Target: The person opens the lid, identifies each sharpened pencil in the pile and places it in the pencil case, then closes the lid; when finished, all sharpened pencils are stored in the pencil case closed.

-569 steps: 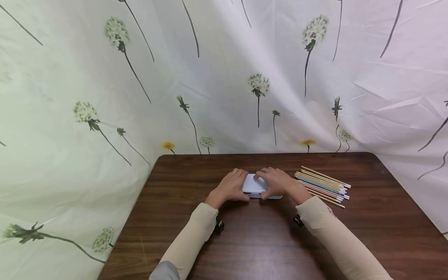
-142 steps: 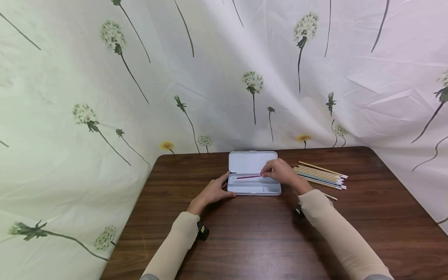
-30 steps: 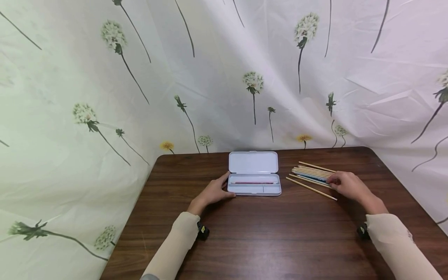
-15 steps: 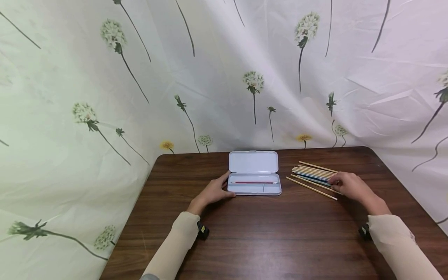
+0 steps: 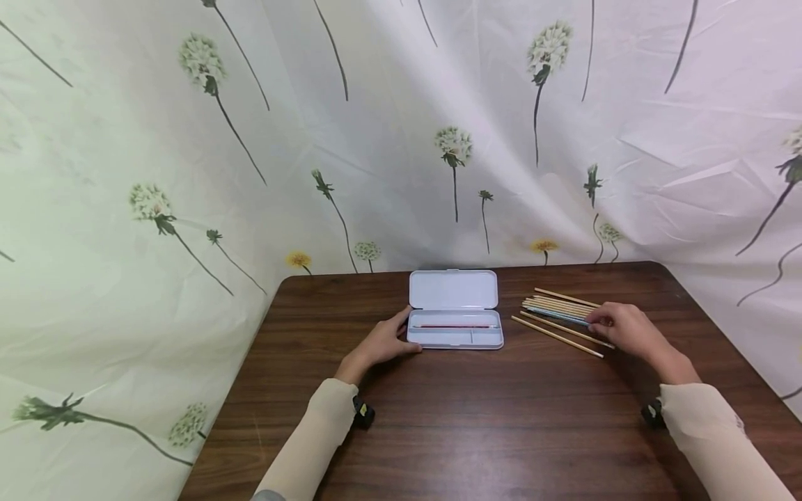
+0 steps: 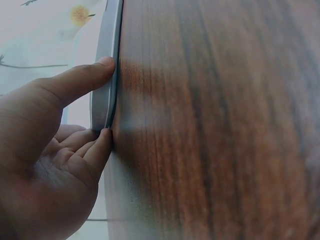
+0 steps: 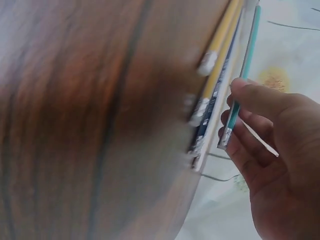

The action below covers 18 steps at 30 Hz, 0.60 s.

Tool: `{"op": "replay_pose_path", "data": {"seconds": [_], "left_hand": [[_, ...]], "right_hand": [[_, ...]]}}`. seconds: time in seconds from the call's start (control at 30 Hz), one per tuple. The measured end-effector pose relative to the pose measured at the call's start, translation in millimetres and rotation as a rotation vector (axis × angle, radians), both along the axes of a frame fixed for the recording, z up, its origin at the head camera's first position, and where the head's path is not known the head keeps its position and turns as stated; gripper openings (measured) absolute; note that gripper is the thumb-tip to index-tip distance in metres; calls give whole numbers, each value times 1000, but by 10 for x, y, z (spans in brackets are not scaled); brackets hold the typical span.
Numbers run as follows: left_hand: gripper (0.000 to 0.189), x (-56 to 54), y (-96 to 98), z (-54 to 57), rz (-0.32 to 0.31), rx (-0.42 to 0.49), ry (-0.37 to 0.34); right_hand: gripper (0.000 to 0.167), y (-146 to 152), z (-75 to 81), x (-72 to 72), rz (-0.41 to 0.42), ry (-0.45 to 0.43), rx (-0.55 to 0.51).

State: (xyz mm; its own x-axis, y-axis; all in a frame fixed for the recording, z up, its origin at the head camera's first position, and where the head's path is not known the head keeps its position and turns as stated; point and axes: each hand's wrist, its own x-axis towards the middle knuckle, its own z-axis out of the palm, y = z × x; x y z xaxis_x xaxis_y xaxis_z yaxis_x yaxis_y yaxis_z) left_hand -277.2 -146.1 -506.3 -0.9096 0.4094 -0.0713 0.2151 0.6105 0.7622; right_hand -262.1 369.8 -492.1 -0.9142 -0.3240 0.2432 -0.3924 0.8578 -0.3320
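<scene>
A pale pencil case (image 5: 455, 338) lies with its lid (image 5: 454, 289) raised on the table. One red pencil (image 5: 454, 326) rests in its long back compartment. My left hand (image 5: 380, 342) grips the case's left end; in the left wrist view the thumb presses the front wall and the fingers curl at the corner. My right hand (image 5: 629, 334) pinches a teal pencil (image 7: 247, 55) near its eraser end, between thumb and fingers. In the right wrist view that pencil stands apart from the other pencils (image 7: 212, 90), which lie on the table beside it.
Several wood-coloured pencils (image 5: 554, 303) lie in a bunch to the right of the case, partly behind the right hand. Two more, including a front pencil (image 5: 557, 337), lie separately nearer. A flower-print cloth (image 5: 388, 139) hangs behind the table (image 5: 464, 417).
Earlier the case was shut between both hands; then it stood open and the red pencil went in. In the last second the right hand has lifted a teal pencil from the bunch. Left hand unmoved.
</scene>
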Motion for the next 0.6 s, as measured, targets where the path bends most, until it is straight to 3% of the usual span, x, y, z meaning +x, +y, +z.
{"op": "replay_pose_path", "data": {"seconds": [0.23, 0.6], "left_hand": [[99, 25, 12, 11, 18, 5, -13], [99, 32, 14, 11, 25, -10, -4]], "right_hand": [[10, -184, 171, -24, 57, 123, -42], [14, -688, 475, -233, 154, 125, -96]]}}
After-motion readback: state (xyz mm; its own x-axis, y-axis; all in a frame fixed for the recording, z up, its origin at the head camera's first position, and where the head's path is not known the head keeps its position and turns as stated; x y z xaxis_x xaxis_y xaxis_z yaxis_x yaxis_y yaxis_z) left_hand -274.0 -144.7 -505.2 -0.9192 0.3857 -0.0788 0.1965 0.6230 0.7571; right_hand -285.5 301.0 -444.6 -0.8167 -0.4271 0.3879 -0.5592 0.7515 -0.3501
